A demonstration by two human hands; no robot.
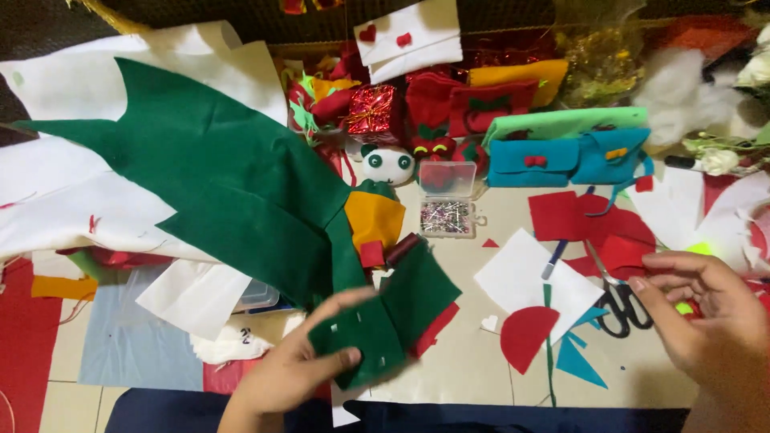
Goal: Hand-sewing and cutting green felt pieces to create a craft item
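Your left hand (pixel 293 377) pinches the pinned green felt piece (pixel 385 317), thumb on top, at six o'clock. Its long axis runs toward one o'clock. Your right hand (pixel 710 321), fingers loosely curled and empty, hovers just beside the scissors (pixel 622 301) at three o'clock.

Dark green felt piece (pixel 385 321), black-handled scissors (pixel 622 309), a red half-circle (pixel 525 337) and teal pouches (pixel 569 156)

We see matt, fuzzy green felt (pixel 365 333) pinned with small metal pins. Above it lies a clear glossy plastic pin box (pixel 447 216). Right of that box lie black plastic-handled metal scissors (pixel 619 301), smooth white paper (pixel 521 277) and matt red felt scraps (pixel 569 215).
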